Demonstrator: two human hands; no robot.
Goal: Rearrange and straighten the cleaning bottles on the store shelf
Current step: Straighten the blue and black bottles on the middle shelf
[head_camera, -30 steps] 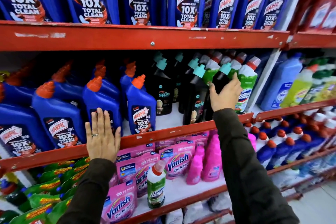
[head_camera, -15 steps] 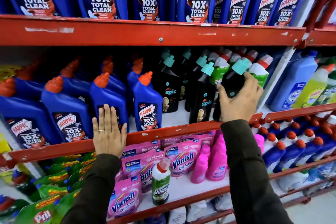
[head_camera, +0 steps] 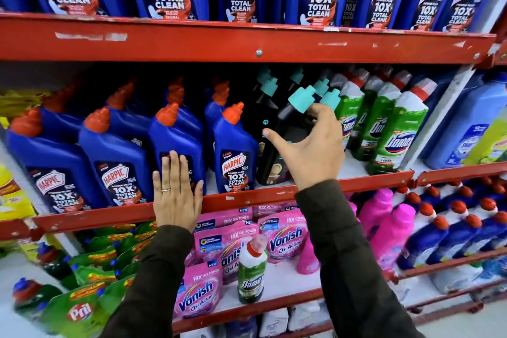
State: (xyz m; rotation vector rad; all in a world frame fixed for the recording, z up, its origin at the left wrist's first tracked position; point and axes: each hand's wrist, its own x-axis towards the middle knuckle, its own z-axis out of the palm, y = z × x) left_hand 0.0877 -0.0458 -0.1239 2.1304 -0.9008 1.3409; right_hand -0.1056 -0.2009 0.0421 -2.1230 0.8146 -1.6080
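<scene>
Harpic bottles (head_camera: 236,151), Domex bottles (head_camera: 395,134), Vanish pouches (head_camera: 285,239)

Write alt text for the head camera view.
A person's right hand tilts a black bottle with a teal cap on a red store shelf, while the left hand rests flat against a blue Harpic bottle.
</scene>
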